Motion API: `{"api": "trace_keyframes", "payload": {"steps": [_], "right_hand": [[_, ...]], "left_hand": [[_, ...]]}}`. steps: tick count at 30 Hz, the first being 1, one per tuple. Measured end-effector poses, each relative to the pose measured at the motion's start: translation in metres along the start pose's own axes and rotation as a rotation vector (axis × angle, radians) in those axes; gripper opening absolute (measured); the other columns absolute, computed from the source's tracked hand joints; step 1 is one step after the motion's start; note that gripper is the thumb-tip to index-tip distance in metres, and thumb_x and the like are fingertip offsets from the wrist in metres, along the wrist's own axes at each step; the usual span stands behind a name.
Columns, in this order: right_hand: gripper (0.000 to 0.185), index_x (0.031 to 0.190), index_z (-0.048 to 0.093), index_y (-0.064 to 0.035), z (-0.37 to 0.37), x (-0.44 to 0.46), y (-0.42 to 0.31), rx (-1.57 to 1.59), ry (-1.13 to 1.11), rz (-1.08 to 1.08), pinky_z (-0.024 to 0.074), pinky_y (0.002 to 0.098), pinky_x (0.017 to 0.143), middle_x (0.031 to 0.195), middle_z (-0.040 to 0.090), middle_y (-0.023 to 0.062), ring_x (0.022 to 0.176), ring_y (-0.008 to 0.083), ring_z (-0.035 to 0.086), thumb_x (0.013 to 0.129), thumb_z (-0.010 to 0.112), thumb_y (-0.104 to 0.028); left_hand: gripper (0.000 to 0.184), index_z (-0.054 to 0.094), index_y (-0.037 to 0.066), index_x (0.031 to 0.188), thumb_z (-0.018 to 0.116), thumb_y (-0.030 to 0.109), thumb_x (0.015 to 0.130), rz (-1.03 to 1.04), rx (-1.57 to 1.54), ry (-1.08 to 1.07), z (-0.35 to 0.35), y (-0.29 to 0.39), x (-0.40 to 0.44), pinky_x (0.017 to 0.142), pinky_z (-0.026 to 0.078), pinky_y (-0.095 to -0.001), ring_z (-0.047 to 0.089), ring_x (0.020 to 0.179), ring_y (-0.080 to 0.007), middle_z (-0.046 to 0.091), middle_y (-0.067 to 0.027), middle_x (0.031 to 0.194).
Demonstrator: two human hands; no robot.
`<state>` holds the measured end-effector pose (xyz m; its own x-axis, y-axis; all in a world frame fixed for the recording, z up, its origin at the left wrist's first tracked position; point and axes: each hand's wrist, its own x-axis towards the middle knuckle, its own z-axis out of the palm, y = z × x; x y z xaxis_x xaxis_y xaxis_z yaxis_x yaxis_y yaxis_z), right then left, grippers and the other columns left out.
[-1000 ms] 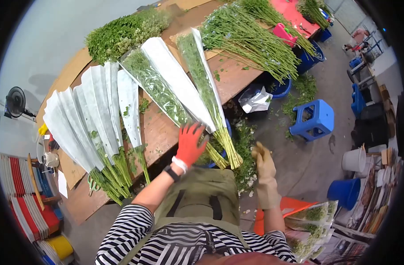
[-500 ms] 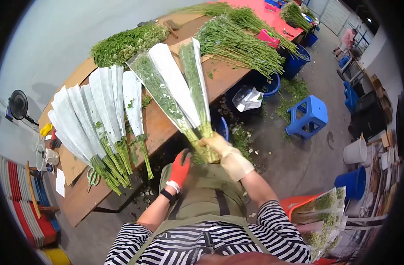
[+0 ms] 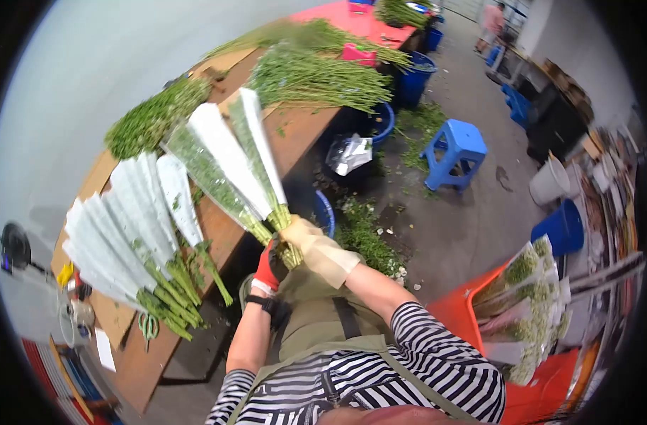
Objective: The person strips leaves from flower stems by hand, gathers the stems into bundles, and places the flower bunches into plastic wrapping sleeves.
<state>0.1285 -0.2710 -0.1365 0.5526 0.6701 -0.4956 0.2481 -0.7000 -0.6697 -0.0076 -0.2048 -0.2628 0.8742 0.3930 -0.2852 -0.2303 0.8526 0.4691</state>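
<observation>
My right hand (image 3: 308,242), in a cream rubber glove, grips the stems (image 3: 287,219) of several flower bunches in sleeves. These bunches (image 3: 214,159), in clear and white wrapping, fan up and left over the table edge. My left hand (image 3: 268,265), in a red glove with dark fingers, is closed around the same stems from the left, its fingers partly hidden. Left of them, on the brown table (image 3: 228,234), lies a row of white-sleeved bunches (image 3: 107,234) with bare stems toward me. Green-handled scissors (image 3: 148,327) rest near the table's front edge.
Loose greenery (image 3: 157,117) and a pile of long stems (image 3: 316,78) lie farther back. A blue stool (image 3: 454,152) stands right, beyond leaf litter (image 3: 369,244). An orange crate (image 3: 454,315) holds wrapped bunches (image 3: 525,304). Another person (image 3: 491,25) is far off.
My left hand has moved from beside the stems onto them and closed. My view has turned right, so the table and the held bunches appear farther left.
</observation>
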Motion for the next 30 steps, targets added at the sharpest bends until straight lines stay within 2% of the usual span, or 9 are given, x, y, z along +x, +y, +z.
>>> {"api": "trace_keyframes", "payload": {"steps": [5, 9, 12, 13, 21, 24, 25, 28, 30], "right_hand": [[0.055, 0.133, 0.065, -0.0114, -0.009, 0.011, 0.009, 0.145, 0.041, -0.066, 0.0492, 0.0411, 0.102, 0.124, 0.072, 0.0172, 0.119, 0.0334, 0.066, 0.087, 0.065, -0.042], [0.053, 0.126, 0.069, -0.0112, -0.015, 0.016, -0.025, 0.184, 0.021, -0.050, 0.0531, 0.0409, 0.093, 0.114, 0.075, 0.0159, 0.106, 0.0317, 0.071, 0.088, 0.066, -0.048], [0.052, 0.125, 0.069, -0.0118, 0.000, 0.028, -0.032, 0.168, 0.025, -0.068, 0.0534, 0.0406, 0.092, 0.112, 0.075, 0.0154, 0.105, 0.0304, 0.072, 0.085, 0.069, -0.044], [0.051, 0.125, 0.069, -0.0118, 0.004, 0.029, -0.029, 0.162, 0.007, -0.073, 0.0535, 0.0406, 0.092, 0.112, 0.075, 0.0154, 0.105, 0.0303, 0.072, 0.084, 0.070, -0.043], [0.051, 0.124, 0.069, -0.0120, 0.027, 0.035, -0.011, 0.128, -0.092, -0.129, 0.0539, 0.0404, 0.091, 0.109, 0.075, 0.0151, 0.103, 0.0297, 0.072, 0.080, 0.074, -0.037], [0.051, 0.123, 0.069, -0.0122, 0.022, 0.035, -0.011, 0.222, -0.071, -0.079, 0.0541, 0.0404, 0.090, 0.107, 0.075, 0.0147, 0.102, 0.0294, 0.072, 0.077, 0.076, -0.032], [0.051, 0.123, 0.069, -0.0123, 0.017, 0.031, -0.013, 0.267, -0.058, -0.050, 0.0542, 0.0404, 0.090, 0.106, 0.075, 0.0143, 0.101, 0.0293, 0.072, 0.075, 0.077, -0.029], [0.047, 0.117, 0.072, -0.0126, -0.025, 0.001, -0.036, 0.342, -0.073, 0.011, 0.0541, 0.0371, 0.089, 0.103, 0.076, 0.0128, 0.100, 0.0270, 0.071, 0.071, 0.077, -0.021], [0.049, 0.118, 0.074, -0.0126, -0.029, 0.004, -0.029, 0.437, -0.071, -0.061, 0.0531, 0.0344, 0.091, 0.107, 0.076, 0.0123, 0.102, 0.0256, 0.071, 0.071, 0.078, -0.022]], "left_hand": [[0.018, 0.067, 0.002, 0.108, 0.068, 0.019, 0.101, 0.215, 0.275, 0.182, 0.018, 0.010, 0.009, 0.066, 0.053, -0.0308, 0.065, 0.077, -0.0141, 0.068, -0.0039, 0.091], [0.019, 0.067, -0.001, 0.107, 0.067, 0.017, 0.101, 0.312, 0.387, 0.263, 0.016, 0.039, 0.020, 0.068, 0.054, -0.0298, 0.066, 0.079, -0.0134, 0.069, -0.0038, 0.091], [0.023, 0.066, -0.001, 0.113, 0.050, 0.015, 0.108, 0.458, 1.159, 0.099, -0.032, 0.067, 0.015, 0.070, 0.055, -0.0266, 0.066, 0.082, -0.0102, 0.069, -0.0015, 0.094], [0.028, 0.066, 0.001, 0.116, 0.045, 0.018, 0.110, 0.339, 0.800, 0.121, -0.038, 0.068, 0.013, 0.072, 0.055, -0.0261, 0.066, 0.085, -0.0098, 0.069, -0.0006, 0.097], [0.029, 0.066, 0.000, 0.123, 0.058, 0.022, 0.106, 0.227, 0.355, 0.266, -0.068, 0.057, 0.002, 0.080, 0.057, -0.0307, 0.071, 0.095, -0.0176, 0.072, -0.0080, 0.109], [0.031, 0.065, -0.001, 0.124, 0.061, 0.022, 0.104, 0.320, 0.752, 0.330, -0.077, 0.054, 0.002, 0.079, 0.056, -0.0297, 0.070, 0.092, -0.0167, 0.073, -0.0069, 0.108], [0.041, 0.061, -0.002, 0.131, 0.067, 0.024, 0.100, 0.164, 0.674, 0.424, -0.085, 0.064, 0.004, 0.080, 0.055, -0.0323, 0.068, 0.094, -0.0182, 0.071, -0.0095, 0.114], [0.045, 0.060, -0.006, 0.128, 0.068, 0.029, 0.100, 0.287, 0.643, 0.614, -0.093, 0.054, 0.007, 0.076, 0.052, -0.0315, 0.063, 0.088, -0.0154, 0.067, -0.0066, 0.107], [0.066, 0.050, -0.011, 0.138, 0.073, 0.034, 0.095, 0.502, 0.963, 0.805, -0.037, 0.044, -0.014, 0.093, 0.050, -0.0373, 0.062, 0.106, -0.0239, 0.063, -0.0176, 0.124]]}}
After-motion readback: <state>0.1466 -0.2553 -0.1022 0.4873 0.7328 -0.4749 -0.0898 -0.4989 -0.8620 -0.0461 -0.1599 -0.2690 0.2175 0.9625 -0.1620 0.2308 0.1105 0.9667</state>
